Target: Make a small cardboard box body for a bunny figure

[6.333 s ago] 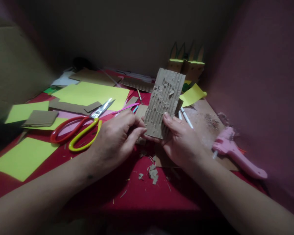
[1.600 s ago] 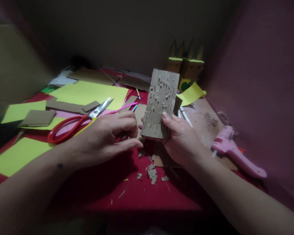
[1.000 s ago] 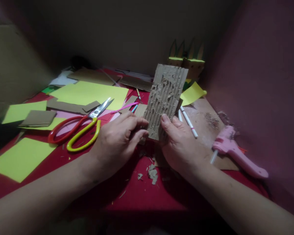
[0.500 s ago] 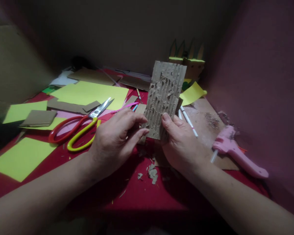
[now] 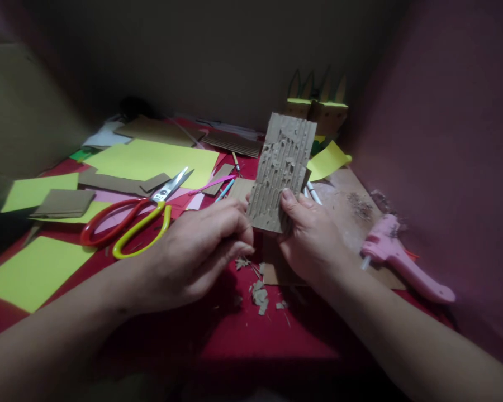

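A rectangular piece of cardboard [image 5: 280,170] with torn paper and bare ridges is held up over the table, tilted. My right hand [image 5: 314,231] grips its lower right part, the thumb on the ridged face. At its lower left corner is my left hand [image 5: 213,245], its fingers curled and pressed together; whatever they pinch is too small or hidden to make out. Scraps of torn paper [image 5: 260,296] lie on the red table [image 5: 251,335] below the hands.
Red and yellow scissors [image 5: 159,206] lie left of my left hand among yellow sheets [image 5: 159,159] and cardboard pieces [image 5: 65,202]. A pink glue gun [image 5: 402,257] rests on the right, near a cardboard board [image 5: 352,184]. Behind stands a cardboard model [image 5: 333,114] with pointed tips.
The cardboard has dropped slightly and turned a little. My left hand has moved down, its fingers now closer together. More loose scraps show on the table below.
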